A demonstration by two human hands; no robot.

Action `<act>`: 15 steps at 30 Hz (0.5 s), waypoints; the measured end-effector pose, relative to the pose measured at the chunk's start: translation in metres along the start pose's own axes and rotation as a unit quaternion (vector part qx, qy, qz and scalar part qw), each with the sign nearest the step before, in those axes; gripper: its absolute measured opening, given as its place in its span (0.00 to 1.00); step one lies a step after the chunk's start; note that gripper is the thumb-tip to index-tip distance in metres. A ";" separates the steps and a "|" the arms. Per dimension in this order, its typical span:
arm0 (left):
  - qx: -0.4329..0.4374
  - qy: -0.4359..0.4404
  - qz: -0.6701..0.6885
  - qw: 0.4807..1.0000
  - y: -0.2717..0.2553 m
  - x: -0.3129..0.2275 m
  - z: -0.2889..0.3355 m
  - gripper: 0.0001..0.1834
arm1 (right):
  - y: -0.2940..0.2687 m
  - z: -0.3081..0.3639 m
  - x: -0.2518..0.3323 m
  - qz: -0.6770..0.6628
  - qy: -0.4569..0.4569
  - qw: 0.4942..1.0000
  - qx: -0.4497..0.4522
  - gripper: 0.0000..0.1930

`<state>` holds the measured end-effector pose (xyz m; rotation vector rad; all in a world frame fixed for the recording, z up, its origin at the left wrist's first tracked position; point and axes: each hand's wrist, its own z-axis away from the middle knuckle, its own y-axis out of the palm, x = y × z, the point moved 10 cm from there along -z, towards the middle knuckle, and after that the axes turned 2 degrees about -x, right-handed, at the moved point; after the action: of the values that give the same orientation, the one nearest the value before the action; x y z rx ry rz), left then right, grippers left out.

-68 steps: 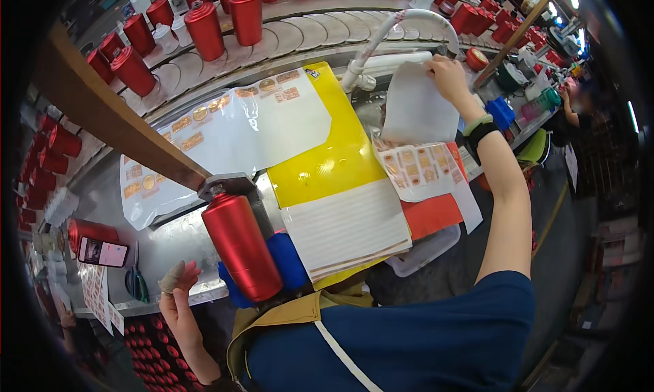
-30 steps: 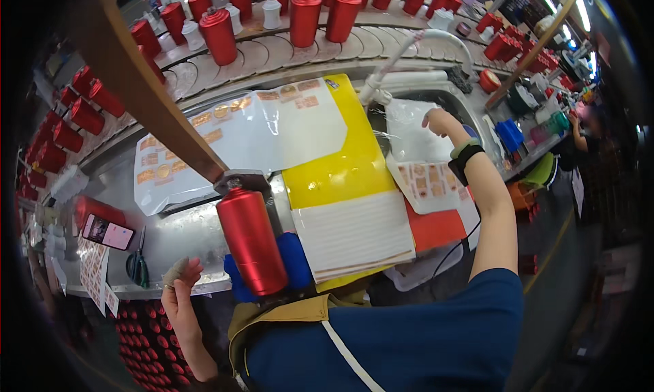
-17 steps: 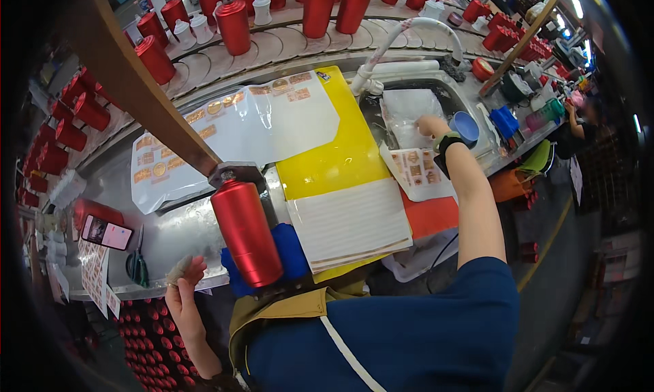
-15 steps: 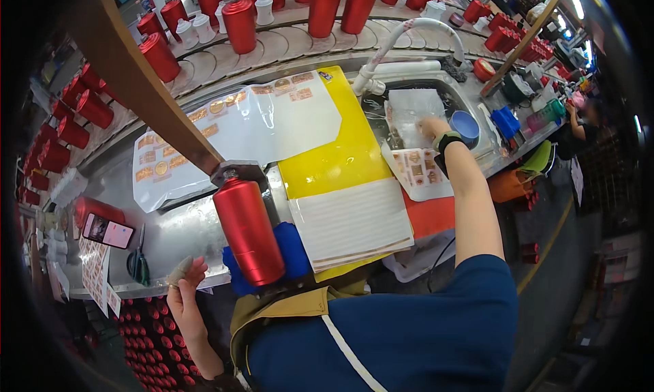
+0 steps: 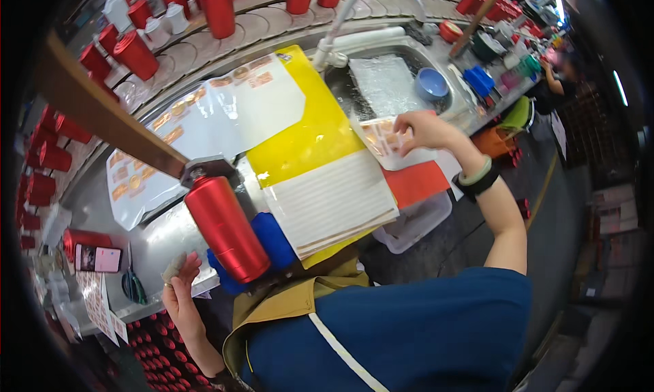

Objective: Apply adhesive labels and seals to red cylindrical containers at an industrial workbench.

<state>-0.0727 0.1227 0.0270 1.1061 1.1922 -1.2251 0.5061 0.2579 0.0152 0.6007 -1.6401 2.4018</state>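
Observation:
My right hand (image 5: 430, 131) hangs over a sheet of orange-and-gold printed decals (image 5: 383, 136) beside the sink. Its fingers are bent, with a gap between thumb and forefinger. At lower left, my left hand (image 5: 182, 298) is raised with fingers apart; a greyish piece (image 5: 175, 266) sits at a fingertip, worn or held, I cannot tell which. Right of that hand, a glossy red bottle (image 5: 227, 228) slants down from a holder on a brown bar (image 5: 116, 109). A blue cloth (image 5: 272, 238) lies under the bottle. White lined sheets (image 5: 330, 204) rest on a yellow sheet (image 5: 310, 146).
The sink (image 5: 334, 85) holds water, a clear plastic sheet (image 5: 385, 85) and a blue bowl (image 5: 432, 85), below a white curved tap (image 5: 337, 24). Decal sheets (image 5: 204, 119), a phone (image 5: 99, 258) and scissors (image 5: 133, 286) lie leftward. Red bottles (image 5: 218, 10) line a conveyor behind.
My right hand has come out of the sink toward me, over the decal sheet. The view has shifted, so things sit farther left. My left hand keeps its pose.

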 end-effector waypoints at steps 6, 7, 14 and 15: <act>0.021 0.001 -0.002 1.000 0.012 0.001 -0.010 0.26 | 0.038 0.053 0.055 0.007 0.026 0.984 -0.175 0.22; 0.028 0.005 -0.007 1.000 0.017 -0.004 -0.011 0.26 | 0.039 0.057 0.054 0.014 0.008 0.979 -0.202 0.19; 0.052 0.031 -0.004 0.998 0.019 -0.018 -0.011 0.25 | 0.009 0.062 0.051 0.027 0.021 0.948 -0.316 0.05; 0.061 0.034 -0.019 0.997 0.022 -0.023 -0.012 0.26 | -0.008 0.063 0.051 0.048 0.011 0.932 -0.359 0.05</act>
<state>-0.0513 0.1379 0.0482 1.2299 1.2071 -1.3130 0.4773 0.1988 0.0631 0.3569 -2.3703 1.6360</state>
